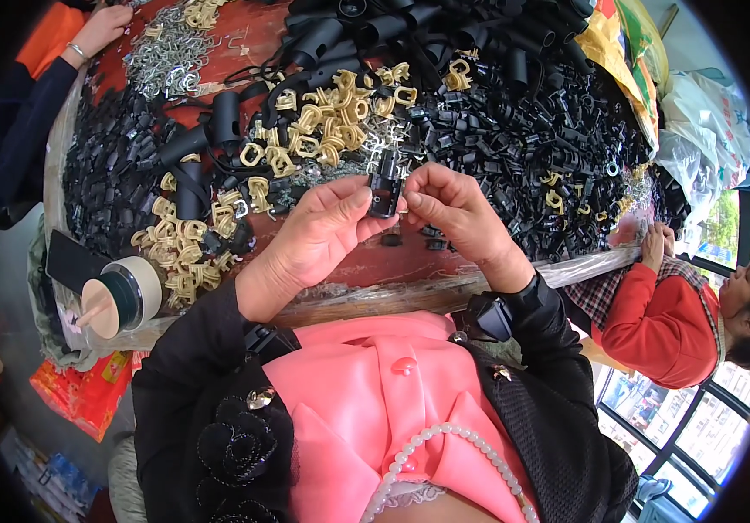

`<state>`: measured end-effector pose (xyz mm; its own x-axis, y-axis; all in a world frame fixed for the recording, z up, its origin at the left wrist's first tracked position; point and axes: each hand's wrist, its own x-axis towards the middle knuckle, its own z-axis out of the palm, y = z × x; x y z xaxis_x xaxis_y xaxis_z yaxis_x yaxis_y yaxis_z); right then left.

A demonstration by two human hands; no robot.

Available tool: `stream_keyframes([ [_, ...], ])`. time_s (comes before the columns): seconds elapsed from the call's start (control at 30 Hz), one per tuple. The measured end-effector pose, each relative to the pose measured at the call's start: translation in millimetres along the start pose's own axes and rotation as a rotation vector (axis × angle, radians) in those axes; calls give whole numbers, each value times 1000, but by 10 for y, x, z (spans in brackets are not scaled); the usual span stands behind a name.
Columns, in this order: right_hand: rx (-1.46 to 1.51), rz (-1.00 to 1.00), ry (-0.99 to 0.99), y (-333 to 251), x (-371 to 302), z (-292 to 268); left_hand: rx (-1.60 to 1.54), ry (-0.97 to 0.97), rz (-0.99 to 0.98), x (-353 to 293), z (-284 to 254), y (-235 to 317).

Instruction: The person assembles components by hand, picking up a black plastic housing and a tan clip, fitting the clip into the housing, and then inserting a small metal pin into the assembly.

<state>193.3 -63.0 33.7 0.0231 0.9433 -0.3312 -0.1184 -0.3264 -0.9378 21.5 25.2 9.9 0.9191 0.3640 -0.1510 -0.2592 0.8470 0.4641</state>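
Observation:
Between my two hands, a small black plastic part [383, 190] with a hollow body is held upright above the table's near edge. My left hand [318, 228] grips it from the left between thumb and fingers. From the other side my right hand [462, 213] meets its right edge in a closed pinch; anything between those fingertips is too small to make out. Just beyond the held part lie cream-coloured plastic clips [340, 118] and a scatter of small silvery metal pieces [388, 135].
Small black parts [514, 166] are heaped across the right of the red table [353, 268]. Black tubes [227, 118] and metal hooks [166, 61] lie further left. Wooden-ended spool [103, 305] stands near left. One co-worker's hand [103, 33] is far left; another person [667, 318] sits right.

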Motion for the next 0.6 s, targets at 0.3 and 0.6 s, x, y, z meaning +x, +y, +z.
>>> stream_keyframes([
  [0.3,133,23,0,47,-71,-28,17,32,-9,0,-14,-21],
  [0.6,-441,-500,197,-101,-179,70,-74,-13,-145,-17,68,-28],
])
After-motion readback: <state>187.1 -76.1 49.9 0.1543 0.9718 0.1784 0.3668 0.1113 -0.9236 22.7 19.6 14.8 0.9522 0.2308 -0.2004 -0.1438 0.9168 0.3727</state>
